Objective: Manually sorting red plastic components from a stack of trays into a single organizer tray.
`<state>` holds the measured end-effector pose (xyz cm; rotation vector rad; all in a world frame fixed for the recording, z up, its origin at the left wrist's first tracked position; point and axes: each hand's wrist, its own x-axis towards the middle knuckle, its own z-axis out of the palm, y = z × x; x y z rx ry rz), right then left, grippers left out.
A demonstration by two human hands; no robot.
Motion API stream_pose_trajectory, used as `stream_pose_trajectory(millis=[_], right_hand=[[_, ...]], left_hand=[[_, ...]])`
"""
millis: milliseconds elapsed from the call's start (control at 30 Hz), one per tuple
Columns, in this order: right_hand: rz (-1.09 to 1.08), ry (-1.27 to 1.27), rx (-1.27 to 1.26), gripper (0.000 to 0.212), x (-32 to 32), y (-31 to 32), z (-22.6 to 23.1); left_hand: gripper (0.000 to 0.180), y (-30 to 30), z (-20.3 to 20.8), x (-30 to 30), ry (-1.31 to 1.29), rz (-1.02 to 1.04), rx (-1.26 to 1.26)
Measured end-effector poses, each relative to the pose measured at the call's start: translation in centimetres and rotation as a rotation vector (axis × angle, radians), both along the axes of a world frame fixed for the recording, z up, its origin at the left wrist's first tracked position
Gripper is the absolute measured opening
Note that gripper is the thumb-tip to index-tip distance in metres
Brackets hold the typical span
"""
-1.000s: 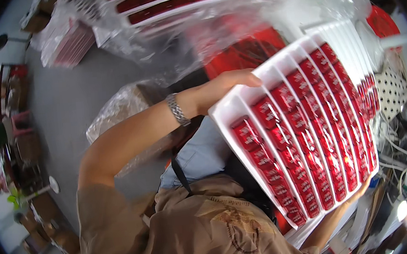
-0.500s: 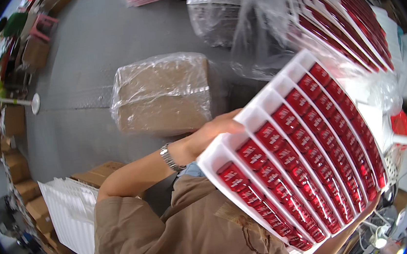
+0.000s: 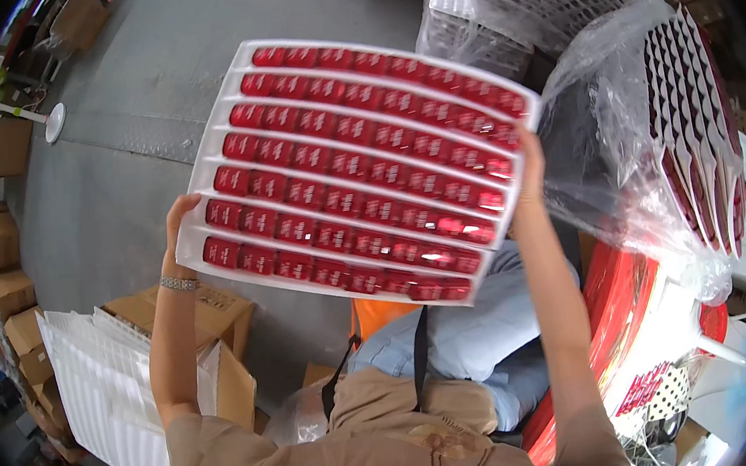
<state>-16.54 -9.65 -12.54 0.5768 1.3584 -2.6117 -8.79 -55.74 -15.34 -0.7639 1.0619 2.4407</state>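
Note:
A white plastic tray (image 3: 190, 251) with long rows of shiny red wrapped pieces (image 3: 340, 169) is held up in front of me, slightly tilted. My left hand (image 3: 178, 220) grips its left edge, the fingers mostly hidden behind it. On the opposite short side, my right hand (image 3: 530, 168) is closed on the edge, fingers partly out of sight. Nearest to my right hand hangs clear plastic sheeting (image 3: 590, 113). The pieces sit in parallel grooves, and all visible grooves are filled.
Upright trays with red contents (image 3: 696, 139) lean at the right. White ribbed trays (image 3: 105, 385) and an open cardboard box (image 3: 219, 315) stand at lower left. Bagged stacked trays (image 3: 469, 21) lie at the back. A red-sided stack (image 3: 617, 299) is beside my right arm.
The tray has swung left and been levelled out across my view. My left hand has moved from its upper edge to its left side; my right hand has come into sight.

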Motion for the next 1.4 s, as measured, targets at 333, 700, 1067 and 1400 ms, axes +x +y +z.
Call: stream_pose_trajectory(millis=[333,700,1067,1400], right_hand=[[0.152,-0.191,-0.255,0.049,-3.1,-5.1,-15.5],[0.159,-0.278,0.087,0.058,-1.5,-2.8,-17.7],[0.308,1.096,1.382,0.014,12.1,1.1,23.3],[0.184,1.227,1.452,0.034,23.7,10.4,32.7]], left_hand=[[0.049,-4.7,-15.7,0.2,-0.195,0.098,-0.159],[0.056,-3.7,-17.6,0.6,-0.181,-0.086,-0.365],[0.052,-1.6,-15.2,-4.0,0.076,0.155,-1.18],[0.038,31.3,6.9,-14.3,0.869,0.147,-0.949]])
